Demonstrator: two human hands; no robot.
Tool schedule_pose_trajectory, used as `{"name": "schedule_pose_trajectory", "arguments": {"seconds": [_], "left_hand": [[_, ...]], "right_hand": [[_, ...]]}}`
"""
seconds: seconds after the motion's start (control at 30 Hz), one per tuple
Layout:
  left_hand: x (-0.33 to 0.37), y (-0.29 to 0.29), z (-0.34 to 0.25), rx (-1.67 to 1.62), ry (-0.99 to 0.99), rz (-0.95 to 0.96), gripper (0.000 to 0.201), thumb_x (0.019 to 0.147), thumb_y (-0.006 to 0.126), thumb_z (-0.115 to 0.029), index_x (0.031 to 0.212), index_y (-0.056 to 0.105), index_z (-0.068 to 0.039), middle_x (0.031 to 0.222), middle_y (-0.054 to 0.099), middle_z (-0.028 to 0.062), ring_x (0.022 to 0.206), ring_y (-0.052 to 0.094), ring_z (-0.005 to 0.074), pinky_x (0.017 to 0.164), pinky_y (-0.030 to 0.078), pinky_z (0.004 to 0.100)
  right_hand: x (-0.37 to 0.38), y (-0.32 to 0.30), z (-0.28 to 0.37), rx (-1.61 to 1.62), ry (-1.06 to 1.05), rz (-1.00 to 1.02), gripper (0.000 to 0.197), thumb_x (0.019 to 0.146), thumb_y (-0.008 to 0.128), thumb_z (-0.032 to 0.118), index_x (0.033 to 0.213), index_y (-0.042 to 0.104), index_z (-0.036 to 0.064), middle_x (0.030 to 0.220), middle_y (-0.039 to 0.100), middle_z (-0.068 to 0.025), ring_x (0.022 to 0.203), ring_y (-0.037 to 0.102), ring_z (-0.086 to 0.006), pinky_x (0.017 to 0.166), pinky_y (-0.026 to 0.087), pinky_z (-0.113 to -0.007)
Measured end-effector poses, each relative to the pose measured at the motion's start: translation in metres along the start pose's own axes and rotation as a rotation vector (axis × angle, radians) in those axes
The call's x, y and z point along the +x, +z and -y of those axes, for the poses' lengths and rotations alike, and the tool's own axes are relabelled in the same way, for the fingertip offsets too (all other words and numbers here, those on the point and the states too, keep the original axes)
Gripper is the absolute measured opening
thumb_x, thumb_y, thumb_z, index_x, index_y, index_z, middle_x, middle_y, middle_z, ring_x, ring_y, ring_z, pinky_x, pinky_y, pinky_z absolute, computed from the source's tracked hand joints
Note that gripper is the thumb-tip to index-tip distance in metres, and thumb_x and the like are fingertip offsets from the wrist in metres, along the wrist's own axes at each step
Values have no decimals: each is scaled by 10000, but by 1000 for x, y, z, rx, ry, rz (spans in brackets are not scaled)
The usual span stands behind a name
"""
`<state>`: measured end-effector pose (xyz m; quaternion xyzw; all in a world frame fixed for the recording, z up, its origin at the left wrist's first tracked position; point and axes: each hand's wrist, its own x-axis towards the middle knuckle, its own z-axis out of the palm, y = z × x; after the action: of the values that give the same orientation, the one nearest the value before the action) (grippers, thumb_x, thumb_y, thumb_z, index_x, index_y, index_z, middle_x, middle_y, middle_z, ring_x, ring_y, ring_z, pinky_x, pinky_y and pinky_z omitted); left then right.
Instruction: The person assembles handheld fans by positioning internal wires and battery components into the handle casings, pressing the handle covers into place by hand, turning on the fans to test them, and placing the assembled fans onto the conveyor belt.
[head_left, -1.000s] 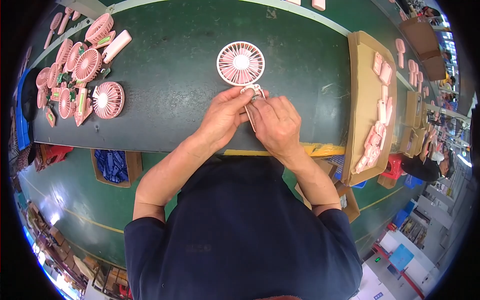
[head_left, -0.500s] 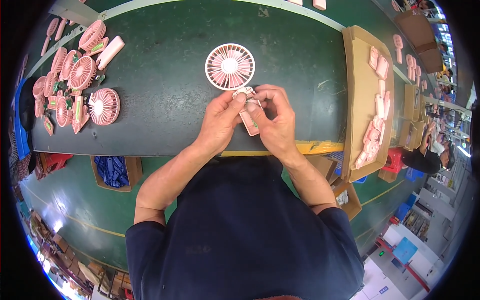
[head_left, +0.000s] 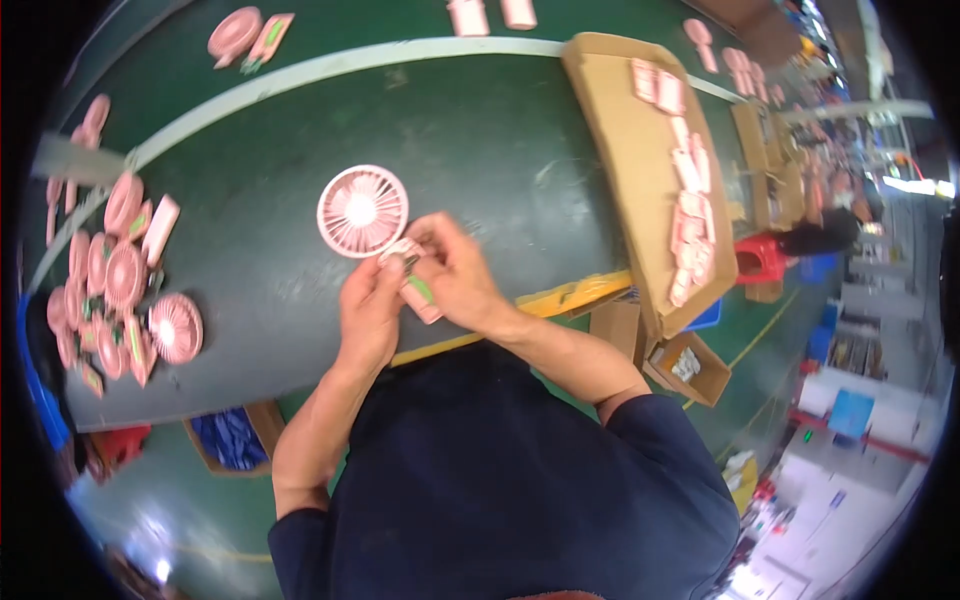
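A pink handheld fan lies at the bench's front, its round grille (head_left: 362,211) facing up and its open handle (head_left: 421,302) pointing toward me. Inside the handle shows a green part. My left hand (head_left: 368,312) pinches the neck from the left side, thumb on top. From the right, my right hand (head_left: 455,272) is closed round the upper handle, fingers curled near small parts at the neck. Those parts are partly hidden by my fingers and a little blurred.
More pink fans (head_left: 124,275) and open handles crowd the bench's left end, with one loose fan (head_left: 176,328) beside them. At right stands a long cardboard tray (head_left: 610,130) of pink handle shells (head_left: 690,220). A pale rail (head_left: 350,67) crosses the far side, with more pink parts beyond it.
My view has turned, so the bench appears tilted and the fan sits farther left and lower in it. Both hands stay on the fan; the green part in its handle shows more.
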<state>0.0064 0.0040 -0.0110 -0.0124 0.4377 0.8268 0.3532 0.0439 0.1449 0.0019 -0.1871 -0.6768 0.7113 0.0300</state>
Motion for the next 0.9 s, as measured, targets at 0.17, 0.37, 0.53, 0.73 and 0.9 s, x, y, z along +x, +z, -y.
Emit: {"name": "schedule_pose_trajectory", "arguments": {"seconds": [0.17,0.37,0.53,0.73,0.9], "left_hand": [[11,2,-10,-105,-103,-53,284,1085,548,-237,1223,627,-2,1138,717,117,995,710,179,894,596,366],[10,11,-20,-74,-120,-39,305,1088,531,-235,1233,609,21,1181,711,195,1124,703,297,950,598,398],[15,11,-19,-101,-135,-25,307,1088,523,-223,1241,603,31,1198,704,215,1140,698,316,950,603,416],[8,15,-19,-93,-149,-64,318,1086,512,-227,1238,586,43,1212,693,230,1141,696,329,971,592,444],[10,14,-21,-120,-187,-74,301,1093,495,-205,1241,586,41,1208,693,231,1150,693,333,972,595,446]], "right_hand": [[-2,-38,32,-155,17,139,312,925,726,73,1215,623,18,1080,675,-67,922,660,-104,813,557,-283],[84,-195,61,-892,-439,-442,336,896,714,188,1176,674,7,1025,716,-124,847,703,-209,773,569,-342],[140,-344,34,-1489,-561,-646,582,903,694,267,1394,520,6,1259,633,-263,1192,583,-446,1069,445,-504],[138,-361,29,-1625,-280,-571,384,926,614,169,1271,575,6,968,680,-297,882,678,-481,786,529,-581],[113,-321,48,-1600,-373,-600,279,899,594,83,1143,696,-7,913,718,-236,828,710,-394,748,559,-502]]}}
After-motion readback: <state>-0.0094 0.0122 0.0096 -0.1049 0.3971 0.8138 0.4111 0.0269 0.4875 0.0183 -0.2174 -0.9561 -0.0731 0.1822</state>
